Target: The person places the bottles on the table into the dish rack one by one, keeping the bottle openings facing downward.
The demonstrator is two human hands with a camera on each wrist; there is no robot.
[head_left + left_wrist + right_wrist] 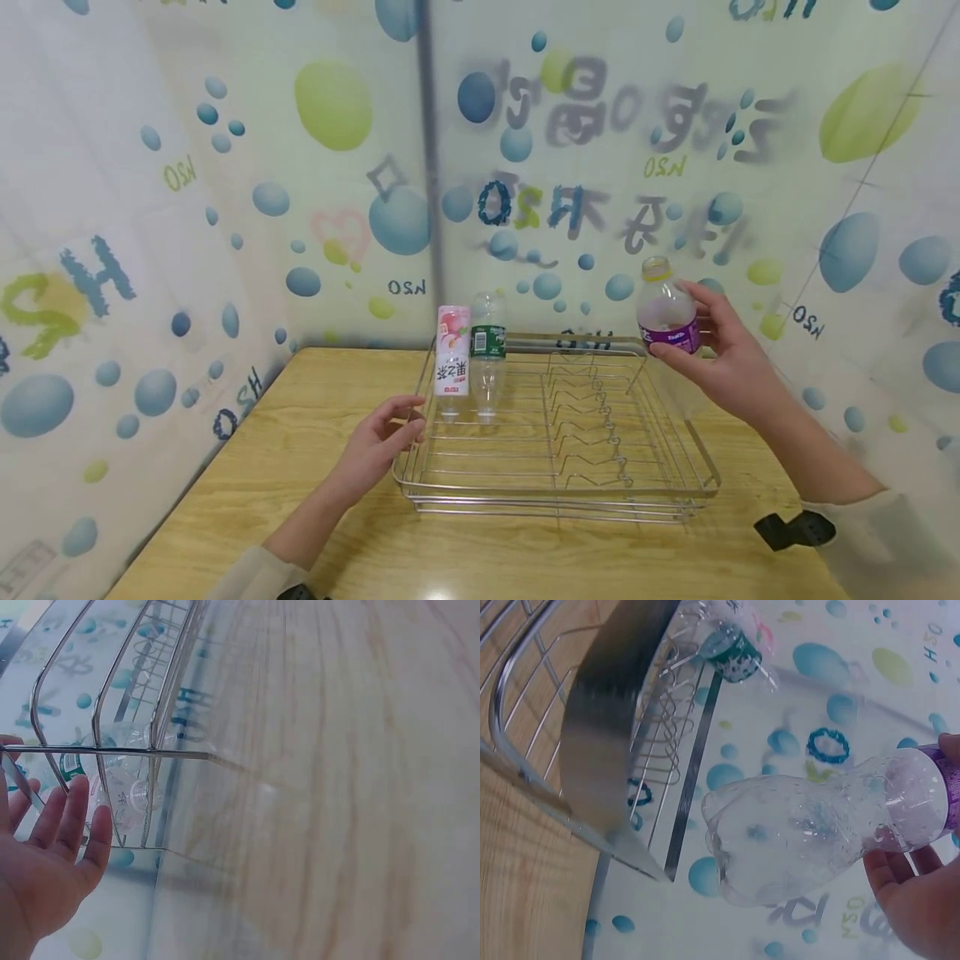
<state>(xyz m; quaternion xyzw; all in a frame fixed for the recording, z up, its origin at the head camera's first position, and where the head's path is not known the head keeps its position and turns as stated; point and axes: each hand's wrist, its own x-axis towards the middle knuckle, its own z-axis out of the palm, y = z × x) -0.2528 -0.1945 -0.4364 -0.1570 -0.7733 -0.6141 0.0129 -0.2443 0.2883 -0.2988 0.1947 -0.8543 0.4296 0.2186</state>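
In the head view my right hand (pixel 723 358) grips a clear plastic bottle (pixel 666 302) round its purple label, above the right back corner of a metal wire dish rack (pixel 555 490). The bottle has no cap, and a yellow ring circles its neck. Its clear body (pixel 787 832) stretches out below the hand in the right wrist view. My left hand (pixel 378 442) is at the rack's left rim, its fingers loosely extended against the wires. Inside the rack's left side are a pink-labelled bottle (pixel 453 350) and a clear green-labelled bottle (pixel 489 342), side by side.
The rack stands on a light wood table (pixel 300 392). A row of bent wire dividers (pixel 592 425) runs along its right half. Behind the table hangs a pale curtain (pixel 360 250) with blue and green dots. A dark wrist device (pixel 795 530) sits at the right sleeve.
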